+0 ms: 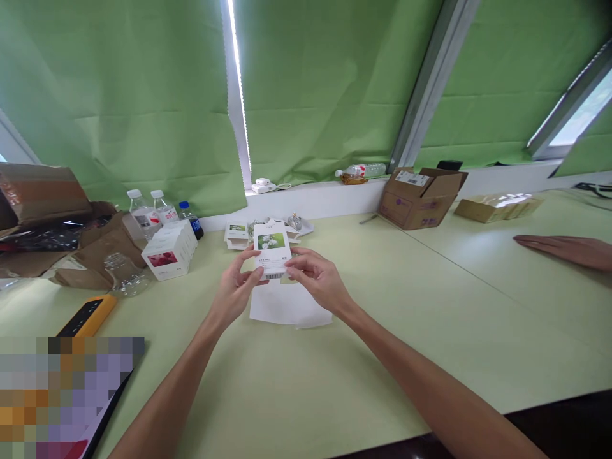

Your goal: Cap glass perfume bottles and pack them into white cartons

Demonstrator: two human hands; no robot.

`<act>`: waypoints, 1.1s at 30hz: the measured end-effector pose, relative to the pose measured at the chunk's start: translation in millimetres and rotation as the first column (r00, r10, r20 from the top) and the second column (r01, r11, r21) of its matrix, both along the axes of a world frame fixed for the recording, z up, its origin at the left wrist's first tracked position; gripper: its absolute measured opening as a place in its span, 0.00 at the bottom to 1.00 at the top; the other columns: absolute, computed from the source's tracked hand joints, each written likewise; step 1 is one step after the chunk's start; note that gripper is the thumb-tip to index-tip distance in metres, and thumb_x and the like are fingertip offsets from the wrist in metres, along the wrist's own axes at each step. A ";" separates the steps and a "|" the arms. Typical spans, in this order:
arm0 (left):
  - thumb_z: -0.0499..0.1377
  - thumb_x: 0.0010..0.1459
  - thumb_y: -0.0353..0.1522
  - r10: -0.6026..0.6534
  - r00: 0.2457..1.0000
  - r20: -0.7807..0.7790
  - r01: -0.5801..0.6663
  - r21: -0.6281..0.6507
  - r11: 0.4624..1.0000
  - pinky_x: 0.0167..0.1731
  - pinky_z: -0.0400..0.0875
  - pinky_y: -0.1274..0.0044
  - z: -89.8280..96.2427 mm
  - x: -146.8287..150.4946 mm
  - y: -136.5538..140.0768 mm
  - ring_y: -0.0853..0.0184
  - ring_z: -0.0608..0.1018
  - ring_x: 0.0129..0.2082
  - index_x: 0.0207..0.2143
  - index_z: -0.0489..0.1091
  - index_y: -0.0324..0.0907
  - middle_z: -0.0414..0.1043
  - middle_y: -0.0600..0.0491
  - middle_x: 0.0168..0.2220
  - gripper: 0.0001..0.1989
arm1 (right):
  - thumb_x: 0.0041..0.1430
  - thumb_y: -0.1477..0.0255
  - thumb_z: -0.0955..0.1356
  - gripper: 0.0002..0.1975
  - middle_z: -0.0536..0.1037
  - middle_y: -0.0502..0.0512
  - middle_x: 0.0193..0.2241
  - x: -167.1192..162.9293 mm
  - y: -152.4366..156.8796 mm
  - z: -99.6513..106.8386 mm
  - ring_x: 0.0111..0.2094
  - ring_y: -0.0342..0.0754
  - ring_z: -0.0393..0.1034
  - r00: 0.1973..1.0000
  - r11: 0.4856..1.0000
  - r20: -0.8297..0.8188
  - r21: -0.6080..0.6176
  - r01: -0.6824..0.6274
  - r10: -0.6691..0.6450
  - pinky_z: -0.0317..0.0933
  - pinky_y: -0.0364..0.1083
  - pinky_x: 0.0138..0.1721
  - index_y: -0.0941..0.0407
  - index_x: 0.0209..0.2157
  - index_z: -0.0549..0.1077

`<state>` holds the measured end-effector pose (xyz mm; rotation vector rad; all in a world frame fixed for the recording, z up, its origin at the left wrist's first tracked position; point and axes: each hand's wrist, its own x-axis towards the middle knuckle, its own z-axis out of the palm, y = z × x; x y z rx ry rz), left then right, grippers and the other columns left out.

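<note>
A small white carton [271, 245] with a flower picture on a green ground is held up between both hands above the table. My left hand [235, 284] grips its left edge, thumb at the lower front corner. My right hand [318, 277] pinches the right side the same way. Beneath the carton, white paper [287, 306] lies on the tabletop. Just behind it are another white carton with a green picture [237, 231] and a small clear glass item [294, 222], partly hidden by the held carton.
Left stand a stack of white cartons [169, 252], a clear jar [123, 274], bottles [143, 213] and a brown paper heap [95, 239]. An orange device [88, 315] lies nearer. Right are a cardboard box [418, 197], a yellowish tray [497, 207] and another person's hand [568, 248].
</note>
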<state>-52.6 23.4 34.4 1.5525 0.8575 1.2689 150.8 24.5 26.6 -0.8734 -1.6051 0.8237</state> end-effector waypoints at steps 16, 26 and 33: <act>0.55 0.59 0.42 -0.101 0.994 -0.033 0.096 -0.124 0.988 0.48 0.69 0.67 4.9 2.4 -5.3 0.56 0.71 0.52 0.54 0.64 0.45 0.66 0.47 0.57 0.22 | 0.58 0.65 0.67 0.15 0.74 0.53 0.48 -0.6 -4.9 3.7 0.45 0.49 0.71 0.991 0.999 0.130 -0.040 -0.015 0.020 0.66 0.52 0.49 0.51 0.47 0.70; 0.62 0.52 0.42 -0.095 0.993 -0.075 0.082 -0.153 0.985 0.42 0.73 0.67 7.0 5.2 -9.5 0.58 0.77 0.44 0.53 0.63 0.46 0.69 0.46 0.52 0.26 | 0.48 0.58 0.73 0.24 0.71 0.56 0.48 -1.6 -5.6 1.5 0.47 0.52 0.69 0.979 0.996 0.191 -0.076 -0.056 0.070 0.65 0.55 0.49 0.52 0.45 0.65; 0.65 0.49 0.40 -0.036 0.990 -0.138 0.020 -0.116 0.993 0.39 0.74 0.68 1.0 3.7 -3.7 0.60 0.76 0.43 0.56 0.59 0.47 0.64 0.45 0.56 0.33 | 0.48 0.60 0.73 0.27 0.69 0.57 0.52 -2.9 -9.5 2.8 0.52 0.54 0.67 0.974 0.987 0.175 -0.095 -0.129 0.144 0.63 0.56 0.52 0.52 0.49 0.66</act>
